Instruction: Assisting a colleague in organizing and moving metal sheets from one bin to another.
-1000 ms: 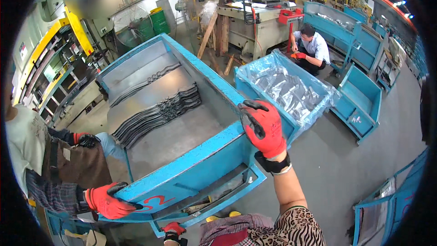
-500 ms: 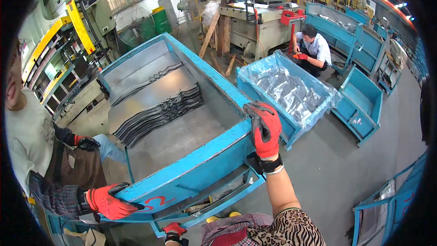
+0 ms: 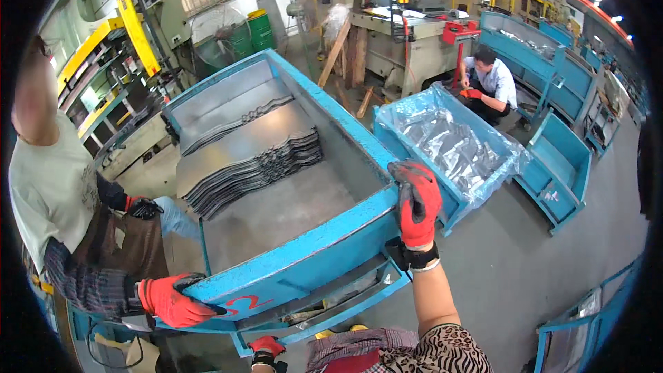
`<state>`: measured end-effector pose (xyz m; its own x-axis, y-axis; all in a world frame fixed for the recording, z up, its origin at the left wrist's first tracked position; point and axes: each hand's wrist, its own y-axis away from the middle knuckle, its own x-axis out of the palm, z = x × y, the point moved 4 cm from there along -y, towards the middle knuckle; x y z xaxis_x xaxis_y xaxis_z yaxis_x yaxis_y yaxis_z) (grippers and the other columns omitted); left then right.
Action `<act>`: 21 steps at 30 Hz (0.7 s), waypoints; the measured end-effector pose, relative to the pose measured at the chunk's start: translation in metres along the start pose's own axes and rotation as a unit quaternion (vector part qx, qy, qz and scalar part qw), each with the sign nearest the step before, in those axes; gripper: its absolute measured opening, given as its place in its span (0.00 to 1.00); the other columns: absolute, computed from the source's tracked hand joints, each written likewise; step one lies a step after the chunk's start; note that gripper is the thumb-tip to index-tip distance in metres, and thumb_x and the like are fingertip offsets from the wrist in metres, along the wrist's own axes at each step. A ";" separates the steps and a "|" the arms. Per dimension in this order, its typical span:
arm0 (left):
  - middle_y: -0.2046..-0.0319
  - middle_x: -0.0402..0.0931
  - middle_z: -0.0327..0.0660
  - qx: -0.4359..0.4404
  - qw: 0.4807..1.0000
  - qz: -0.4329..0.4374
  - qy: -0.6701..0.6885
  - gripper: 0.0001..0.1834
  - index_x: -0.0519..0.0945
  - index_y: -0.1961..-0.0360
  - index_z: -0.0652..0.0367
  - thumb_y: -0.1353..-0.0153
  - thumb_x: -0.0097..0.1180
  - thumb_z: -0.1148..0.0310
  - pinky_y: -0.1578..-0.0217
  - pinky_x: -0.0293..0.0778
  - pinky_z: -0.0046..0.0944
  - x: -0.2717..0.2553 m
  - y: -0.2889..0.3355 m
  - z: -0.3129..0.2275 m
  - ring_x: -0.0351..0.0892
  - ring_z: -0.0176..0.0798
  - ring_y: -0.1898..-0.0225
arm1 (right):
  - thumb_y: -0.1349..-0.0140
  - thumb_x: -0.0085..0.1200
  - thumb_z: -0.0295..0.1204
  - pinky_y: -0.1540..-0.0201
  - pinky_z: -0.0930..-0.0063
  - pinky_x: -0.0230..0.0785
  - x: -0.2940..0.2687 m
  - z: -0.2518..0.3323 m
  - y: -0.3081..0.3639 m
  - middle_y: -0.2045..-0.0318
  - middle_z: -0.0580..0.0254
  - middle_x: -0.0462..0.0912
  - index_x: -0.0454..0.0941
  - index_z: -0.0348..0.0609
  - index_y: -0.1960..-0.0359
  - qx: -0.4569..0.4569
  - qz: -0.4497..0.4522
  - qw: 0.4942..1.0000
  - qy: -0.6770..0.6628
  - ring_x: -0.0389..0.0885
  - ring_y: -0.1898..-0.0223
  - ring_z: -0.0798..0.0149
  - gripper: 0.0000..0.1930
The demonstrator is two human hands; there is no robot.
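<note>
A large blue metal bin (image 3: pixel 297 245) stands before me, its near edge running up to the right. My right hand (image 3: pixel 418 207), in a red and black glove, is closed on its near right corner. Low down, my left hand (image 3: pixel 266 347), also gloved, is closed at the blue lower rail; its fingertips are partly hidden. Inside the bin lies a stack of shaped sheet-metal plates (image 3: pixel 255 166), with a lower stack (image 3: pixel 238 124) behind it. At the left, a co-worker's gloved hand (image 3: pixel 176 302) rests on the bin's near left corner.
The co-worker (image 3: pixel 55 179) stands close along the bin's left side. Beyond the right side is a plastic-lined blue bin (image 3: pixel 449 141) of metal parts, with another person (image 3: pixel 492 83) crouching behind it. A smaller blue bin (image 3: pixel 556 159) and a blue rack (image 3: pixel 587 324) stand further right.
The view has turned slightly left, so the bin and surroundings appear farther right. Both my hands keep their places on the bin; the co-worker's hand stays on its corner.
</note>
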<state>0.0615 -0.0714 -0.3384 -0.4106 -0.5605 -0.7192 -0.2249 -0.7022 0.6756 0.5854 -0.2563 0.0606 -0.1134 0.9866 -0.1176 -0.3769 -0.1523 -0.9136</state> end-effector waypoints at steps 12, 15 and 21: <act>0.36 0.77 0.40 0.003 0.999 0.033 -0.002 0.45 0.80 0.37 0.39 0.59 0.68 0.35 0.37 0.53 0.82 -0.004 -0.002 -0.001 0.75 0.51 0.34 | 0.49 0.57 0.18 0.42 0.54 0.72 -0.001 -0.002 -0.002 0.54 0.53 0.85 0.83 0.40 0.49 0.004 -0.001 1.000 0.011 0.80 0.46 0.44 0.22; 0.36 0.77 0.41 0.005 0.999 0.042 0.000 0.45 0.80 0.37 0.40 0.59 0.69 0.35 0.37 0.53 0.83 -0.007 -0.002 -0.004 0.75 0.51 0.35 | 0.48 0.57 0.18 0.42 0.54 0.72 -0.001 -0.001 -0.001 0.54 0.52 0.85 0.83 0.40 0.49 0.014 0.003 1.000 0.001 0.81 0.46 0.44 0.21; 0.37 0.79 0.40 -0.016 1.000 0.009 0.001 0.42 0.81 0.38 0.36 0.59 0.69 0.39 0.35 0.52 0.81 -0.002 -0.001 -0.002 0.77 0.51 0.37 | 0.45 0.56 0.18 0.42 0.55 0.72 0.000 -0.001 -0.001 0.53 0.52 0.85 0.83 0.40 0.50 0.011 -0.010 1.000 0.011 0.81 0.47 0.45 0.19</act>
<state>0.0641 -0.0704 -0.3383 -0.4128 -0.5742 -0.7070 -0.1883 -0.7057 0.6831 0.5865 -0.2559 0.0613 -0.0858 0.9904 -0.1085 -0.3987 -0.1339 -0.9073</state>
